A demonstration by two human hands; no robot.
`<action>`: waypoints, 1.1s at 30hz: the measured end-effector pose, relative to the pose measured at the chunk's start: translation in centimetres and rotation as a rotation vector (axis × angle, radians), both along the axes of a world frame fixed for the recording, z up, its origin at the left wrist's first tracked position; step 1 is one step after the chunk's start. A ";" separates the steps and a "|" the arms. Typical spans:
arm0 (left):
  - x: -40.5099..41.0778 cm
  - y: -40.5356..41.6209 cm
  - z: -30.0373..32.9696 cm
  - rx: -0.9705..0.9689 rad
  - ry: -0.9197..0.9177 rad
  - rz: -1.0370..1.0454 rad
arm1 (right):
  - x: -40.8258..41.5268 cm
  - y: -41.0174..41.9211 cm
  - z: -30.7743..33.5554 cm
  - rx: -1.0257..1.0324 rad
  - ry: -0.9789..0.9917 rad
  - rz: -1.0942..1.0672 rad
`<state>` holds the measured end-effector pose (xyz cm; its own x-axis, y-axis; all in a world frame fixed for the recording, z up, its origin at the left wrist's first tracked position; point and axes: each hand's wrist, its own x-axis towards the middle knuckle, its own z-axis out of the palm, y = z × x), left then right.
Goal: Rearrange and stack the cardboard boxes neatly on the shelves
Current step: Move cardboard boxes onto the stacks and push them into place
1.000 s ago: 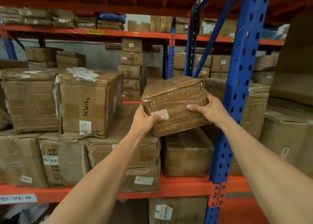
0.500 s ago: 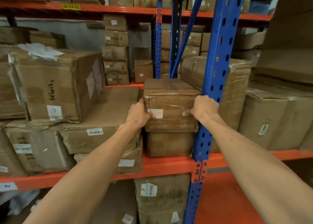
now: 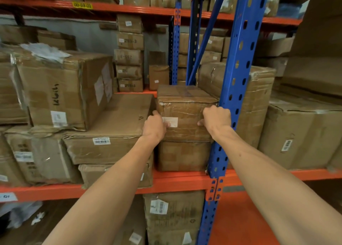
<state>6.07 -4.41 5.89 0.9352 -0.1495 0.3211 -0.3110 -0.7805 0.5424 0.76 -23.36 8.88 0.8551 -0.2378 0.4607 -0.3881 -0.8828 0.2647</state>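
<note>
Lowered since the earlier frame, the taped box now rests on the lower box beside the blue upright, left hand and right hand clasping its sides; it appears light, stiff, tape-slick, so grip the side edges.

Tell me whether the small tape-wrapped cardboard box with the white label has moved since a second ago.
Yes. The tape-wrapped box came down onto the plain box, beside the blue upright.
</note>
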 end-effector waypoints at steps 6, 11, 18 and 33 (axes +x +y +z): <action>-0.4 1.0 0.8 0.036 0.039 -0.014 | -0.9 0.3 1.3 -0.033 0.001 0.074; -1.3 5.5 3.6 -0.140 -0.280 0.070 | -0.1 3.1 5.9 0.066 -0.215 0.378; -2.3 16.7 5.7 -0.196 -0.664 0.414 | 3.3 12.8 11.7 0.215 -0.220 0.713; 2.8 29.7 2.5 -0.309 0.074 0.317 | 8.1 35.1 14.0 -0.132 0.075 0.821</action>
<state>8.87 25.31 8.39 0.9414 0.2406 0.2364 -0.0344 -0.6288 0.7768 8.90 11.78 22.89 0.7628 0.5262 0.3757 0.3880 -0.8374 0.3850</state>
